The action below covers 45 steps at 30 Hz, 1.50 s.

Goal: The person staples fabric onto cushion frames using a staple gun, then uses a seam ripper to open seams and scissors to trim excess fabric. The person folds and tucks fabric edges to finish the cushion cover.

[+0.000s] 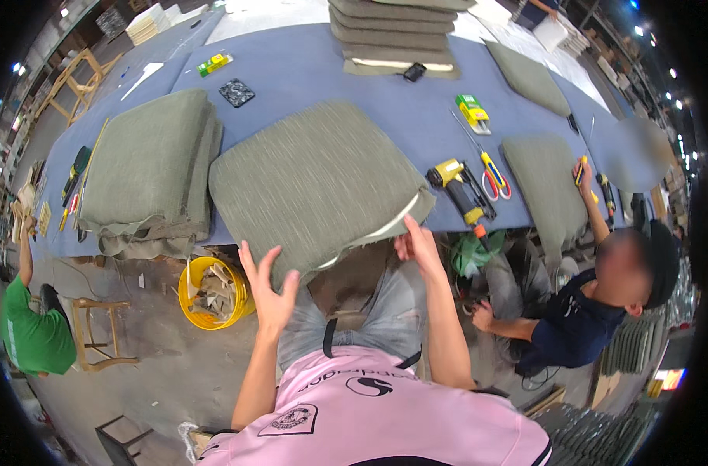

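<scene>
both hands work the near edge of a grey-green cushion [319, 179], which lies on the blue-covered table [292, 78] with its front edge hanging over the rim. my left hand [270, 293] is spread at the near-left corner, thumb well away from the fingers; my right hand [420, 247] has its index finger up at the near-right edge and the others curled, and i can't tell whether they pinch the cloth. that overhang, i judge, gives fingers a way in from below, where a white strip [393, 220] shows beneath the cover.

sideways room is tight. a cushion stack [148, 155] sits close against the left corner, while the yellow nail gun [464, 190] lies just beside the right one, probably so placed for easy reach. scissors [494, 175] lie past it. beyond the far edge i see bare blue surface, the widest space for sliding or turning the cushion.
</scene>
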Motion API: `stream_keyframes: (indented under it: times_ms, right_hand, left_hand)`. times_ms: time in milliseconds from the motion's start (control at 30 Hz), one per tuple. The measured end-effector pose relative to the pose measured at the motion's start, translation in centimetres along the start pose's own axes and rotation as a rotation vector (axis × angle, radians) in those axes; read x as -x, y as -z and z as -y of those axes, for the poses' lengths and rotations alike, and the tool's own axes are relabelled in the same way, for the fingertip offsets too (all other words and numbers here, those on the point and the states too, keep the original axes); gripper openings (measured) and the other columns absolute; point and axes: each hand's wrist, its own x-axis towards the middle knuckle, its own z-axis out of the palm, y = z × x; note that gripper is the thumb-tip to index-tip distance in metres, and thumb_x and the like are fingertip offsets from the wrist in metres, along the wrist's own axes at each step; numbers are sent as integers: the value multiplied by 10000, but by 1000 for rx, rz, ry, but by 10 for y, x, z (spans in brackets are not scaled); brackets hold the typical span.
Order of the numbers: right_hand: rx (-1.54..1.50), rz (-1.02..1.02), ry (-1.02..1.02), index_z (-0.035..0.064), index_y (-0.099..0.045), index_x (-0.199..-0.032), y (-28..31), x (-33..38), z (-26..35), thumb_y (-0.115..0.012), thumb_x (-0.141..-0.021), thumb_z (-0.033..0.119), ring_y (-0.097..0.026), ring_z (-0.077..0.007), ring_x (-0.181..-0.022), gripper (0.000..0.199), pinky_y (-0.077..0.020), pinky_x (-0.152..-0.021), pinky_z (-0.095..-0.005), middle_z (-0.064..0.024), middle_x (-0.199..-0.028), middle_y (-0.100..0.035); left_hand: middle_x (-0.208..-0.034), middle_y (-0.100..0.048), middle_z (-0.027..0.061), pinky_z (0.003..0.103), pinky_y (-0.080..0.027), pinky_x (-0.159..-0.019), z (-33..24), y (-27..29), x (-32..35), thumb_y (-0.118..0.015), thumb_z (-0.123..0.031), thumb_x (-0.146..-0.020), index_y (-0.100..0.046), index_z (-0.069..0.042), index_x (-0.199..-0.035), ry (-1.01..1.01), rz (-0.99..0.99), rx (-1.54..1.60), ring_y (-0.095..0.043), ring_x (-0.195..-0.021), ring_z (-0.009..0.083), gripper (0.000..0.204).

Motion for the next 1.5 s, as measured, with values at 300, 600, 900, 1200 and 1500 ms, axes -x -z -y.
stream_keyframes:
  times_ms: [300, 600, 900, 1200, 1500]
  right_hand:
    - [23, 55, 36, 37, -676, -838, -10, 72, -40, -646, -1109, 406, -532, -79, -575, 458, -408, -516, -280, 2, -672, -599]
    - [-71, -34, 1, 67, -663, -794, -39, 86, -60, -671, -1091, 463, -535, -96, -562, 496, -409, -528, -296, -10, -661, -623]
    - [-205, -80, -17, 117, -650, -802, -44, 71, -46, -596, -1095, 272, -433, -57, -532, 336, -277, -491, -274, 51, -639, -524]
    - [448, -64, 155, 21, -765, -735, -43, 78, 18, -665, -1016, 401, -690, -198, -613, 483, -515, -620, -403, -106, -637, -709]
    - [809, -543, 652, 69, -726, -1163, 32, 35, 64, -724, -976, 211, -718, -347, -909, 234, -557, -812, -475, -139, -968, -735]
  left_hand:
    - [-1637, -572, 156, 550, -296, -1299, 2, 33, -53, -714, -192, -1022, -745, -74, -1200, 21, 94, -569, -443, -1585, 394, 215]
    - [-1759, -410, 172, 643, -83, -1349, -63, -118, -94, -718, -258, -1015, -717, -52, -944, -560, 820, -147, -250, -1674, 432, 218]
    - [-1788, -320, 233, 691, 11, -1331, -50, -144, -92, -758, -425, -972, -720, -129, -981, -645, 899, -46, -161, -1699, 433, 299]
    - [-1770, -326, 273, 763, -94, -1299, -58, -135, -61, -873, -341, -807, -642, -99, -1110, -760, 673, -425, -185, -1669, 509, 451]
    - [-1484, -696, 190, 660, -298, -1293, -37, -155, -52, -870, -66, -775, -603, -48, -896, -615, 414, -38, -558, -1485, 435, 294]
